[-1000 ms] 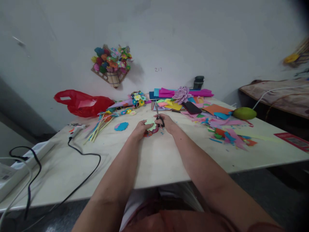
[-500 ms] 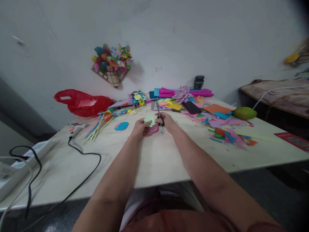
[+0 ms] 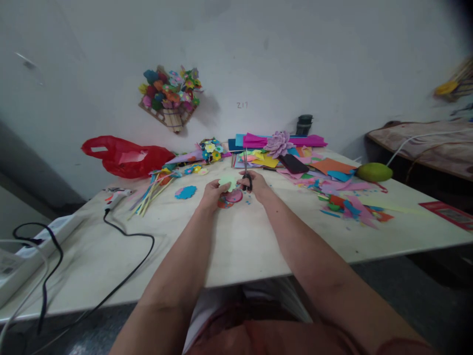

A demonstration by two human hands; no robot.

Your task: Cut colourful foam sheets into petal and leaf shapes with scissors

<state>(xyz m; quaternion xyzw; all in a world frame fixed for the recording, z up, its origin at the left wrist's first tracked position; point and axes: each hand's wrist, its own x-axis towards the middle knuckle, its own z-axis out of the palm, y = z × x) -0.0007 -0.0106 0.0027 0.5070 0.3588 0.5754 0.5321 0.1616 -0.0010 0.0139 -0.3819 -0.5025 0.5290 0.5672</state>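
Observation:
Between thumb and fingers my left hand (image 3: pixel 213 193) pinches a pale green scalloped paper piece (image 3: pixel 228 183) above the table. My right hand (image 3: pixel 255 184) is wrapped round the black handles of scissors (image 3: pixel 247 181), whose blades point up and away, just right of the green piece. Its fingertips are close to the paper's right edge; whether they touch it is hard to tell. Under the hands lie a pink round piece (image 3: pixel 234 196) and an orange one (image 3: pixel 225 203). A blue scalloped piece (image 3: pixel 185 192) rests to the left.
A red plastic bag (image 3: pixel 129 159), thin sticks (image 3: pixel 151 199) and a corded glue gun (image 3: pixel 117 198) are at the left. Coloured scraps (image 3: pixel 354 209), a phone (image 3: pixel 293 163) and a green fruit (image 3: pixel 374 172) lie right. A paper flower (image 3: pixel 279 143) sits at the back.
The scissors have turned more upright and shifted slightly right. The green piece has moved a little left and tilted with my left hand.

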